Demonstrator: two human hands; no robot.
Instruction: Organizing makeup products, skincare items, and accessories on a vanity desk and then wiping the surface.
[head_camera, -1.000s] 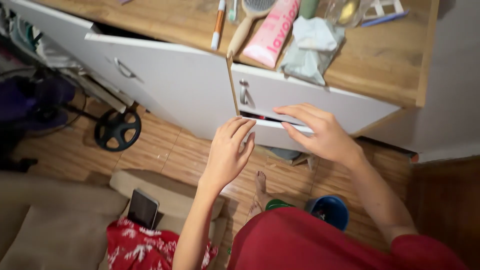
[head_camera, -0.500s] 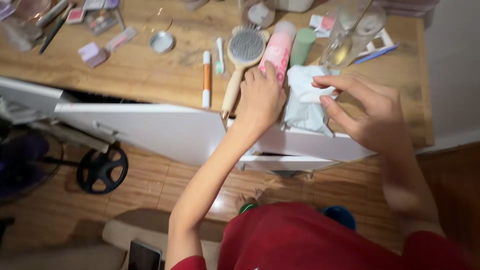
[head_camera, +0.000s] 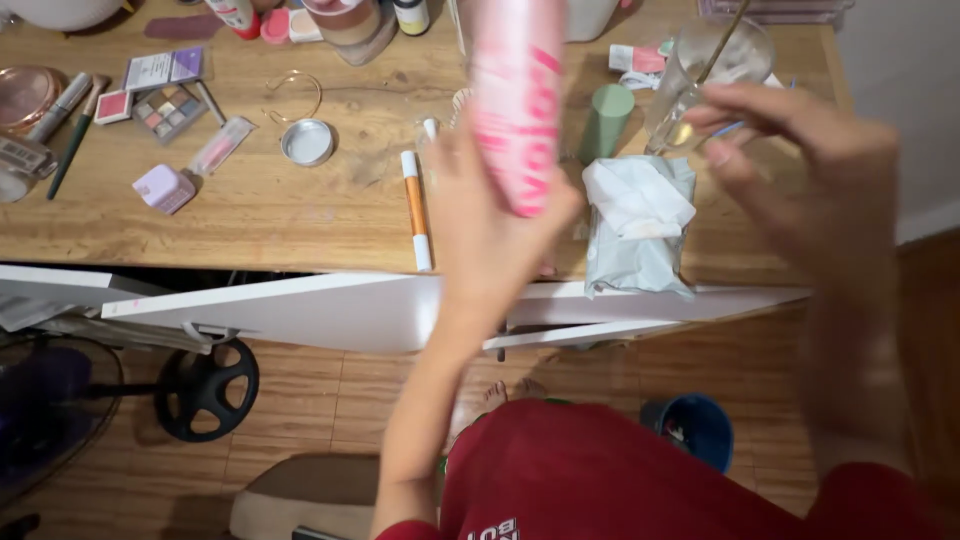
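Lifting pink tube (head_camera: 518, 100) in left hand (head_camera: 490, 215), fingers wrapped round it; right hand (head_camera: 800, 165) loosely open near worktop's (head_camera: 300, 215) right edge. We keep tube upright, clear of glass (head_camera: 700, 85).

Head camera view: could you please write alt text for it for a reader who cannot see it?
The left hand lifts a pink tube above a cluttered wooden desk, while the right hand hovers beside a clear glass, over a wipes pack.

A pink tube (head_camera: 518, 100) with darker pink lettering — tall, cylindrical, held nearly upright, its lower end clasped in the left hand (head_camera: 490, 225) — is lifted above the wooden tabletop (head_camera: 300, 215), blurred, just left of a crumpled pack of wipes (head_camera: 637, 225).
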